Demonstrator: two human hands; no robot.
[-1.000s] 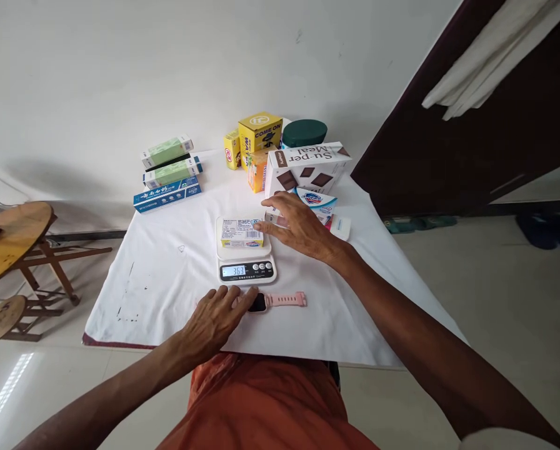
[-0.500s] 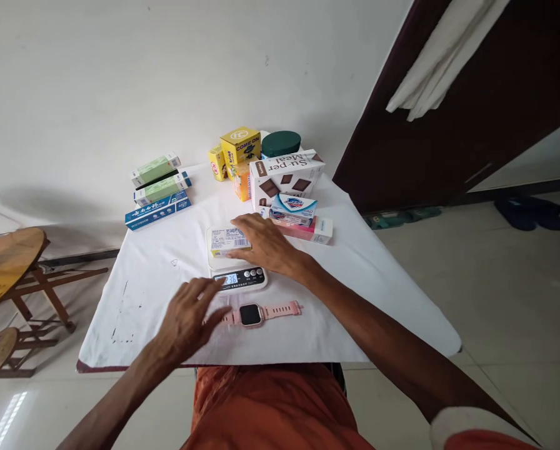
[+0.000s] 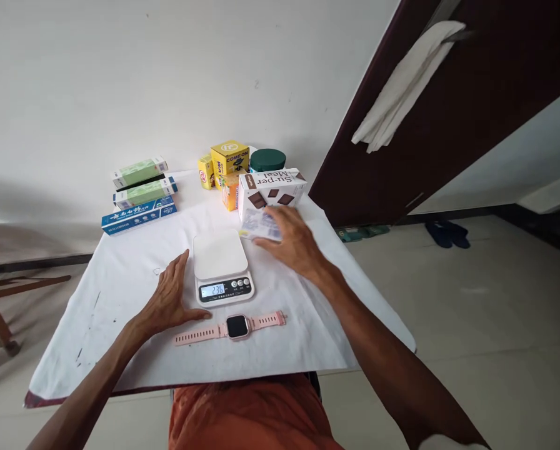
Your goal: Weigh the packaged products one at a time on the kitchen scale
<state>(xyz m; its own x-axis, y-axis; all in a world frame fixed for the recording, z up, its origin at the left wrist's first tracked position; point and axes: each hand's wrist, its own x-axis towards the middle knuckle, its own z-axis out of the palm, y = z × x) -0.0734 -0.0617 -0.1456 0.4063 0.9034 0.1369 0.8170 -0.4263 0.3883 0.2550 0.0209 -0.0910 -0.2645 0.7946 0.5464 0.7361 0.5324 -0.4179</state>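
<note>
One small blurred box (image 3: 260,224) | in right hand (image 3: 299,245), thumb and fingers pinched on it | just right of white scale (image 3: 220,255) | left hand (image 3: 167,300): spread wide, gripping nothing, beside scale

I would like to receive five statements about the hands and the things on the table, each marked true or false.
1. The right hand holds a small box. True.
2. The left hand is open beside the scale. True.
3. A box rests on the scale. False: its platform is bare.
4. The watch is on the left wrist. False: it lies on the white cloth.
5. The scale's display is lit. True.
</note>
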